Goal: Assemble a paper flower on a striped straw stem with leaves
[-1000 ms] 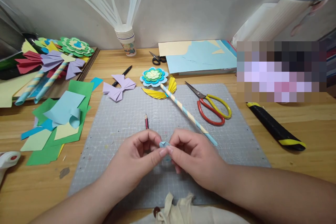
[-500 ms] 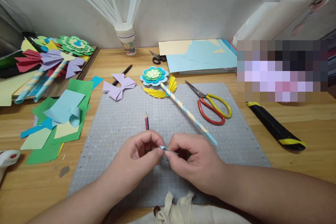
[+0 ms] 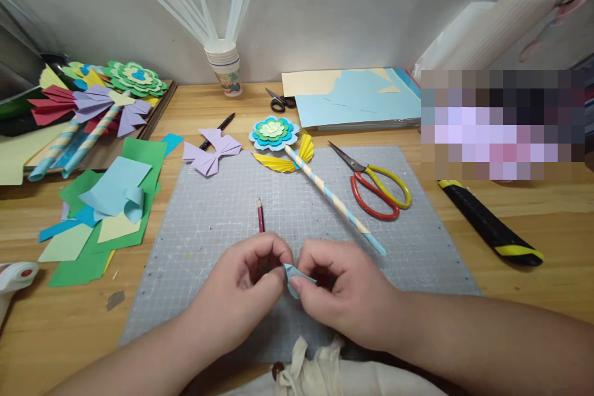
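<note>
Both hands have dropped slightly lower on the grey cutting mat [image 3: 417,241] than a second ago. Left hand [image 3: 244,297] and right hand [image 3: 346,297] meet fingertip to fingertip, pinching a small light-blue paper piece [image 3: 292,275] just above the mat's near part; it now shows as a curled flap rather than a flat edge, so the folding looks mid-way. Beyond: red pencil [image 3: 260,215], striped paper flower [image 3: 273,133], scissors [image 3: 375,189], untouched.

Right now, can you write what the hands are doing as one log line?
left hand: pinching small light-blue paper piece | right hand: pinching same piece | over: grey cutting mat | nearby: red pencil, striped paper-flower stem, scissors
</note>
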Motion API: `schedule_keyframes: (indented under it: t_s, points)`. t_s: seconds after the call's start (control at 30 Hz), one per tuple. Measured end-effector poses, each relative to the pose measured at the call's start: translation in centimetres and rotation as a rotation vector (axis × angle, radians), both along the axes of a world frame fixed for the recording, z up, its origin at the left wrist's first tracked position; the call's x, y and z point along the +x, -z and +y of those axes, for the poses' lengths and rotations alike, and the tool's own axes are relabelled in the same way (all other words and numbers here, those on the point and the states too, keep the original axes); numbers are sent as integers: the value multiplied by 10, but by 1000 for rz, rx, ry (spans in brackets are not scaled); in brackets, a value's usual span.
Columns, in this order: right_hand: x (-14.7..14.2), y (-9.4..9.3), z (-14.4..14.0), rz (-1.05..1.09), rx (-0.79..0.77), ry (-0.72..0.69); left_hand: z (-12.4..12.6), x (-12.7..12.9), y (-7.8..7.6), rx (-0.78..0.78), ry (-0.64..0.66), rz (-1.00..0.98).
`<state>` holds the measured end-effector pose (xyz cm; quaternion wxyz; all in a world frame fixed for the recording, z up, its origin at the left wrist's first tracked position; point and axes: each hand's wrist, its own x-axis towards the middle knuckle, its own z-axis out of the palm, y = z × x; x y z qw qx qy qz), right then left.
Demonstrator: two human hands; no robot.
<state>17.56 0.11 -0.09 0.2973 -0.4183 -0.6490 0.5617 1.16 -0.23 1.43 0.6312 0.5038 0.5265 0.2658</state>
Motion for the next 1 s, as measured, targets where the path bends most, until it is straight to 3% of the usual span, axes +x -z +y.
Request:
schedule_keyframes:
  t_s: [0.13, 0.2, 0.57, 1.0]
  points:
    - [0, -3, 3, 145, -330, -5, 2, 0, -2, -53, -55, -50]
    - [0, -3, 4, 179, -406, -14, 3, 0, -2, -61, -76, -53]
    - [0, -5, 8, 231, -512, 81, 5, -7, 6, -267, -133, -225]
    - [2, -5, 11, 307, -649, 52, 5, -8, 3, -328, -143, -231]
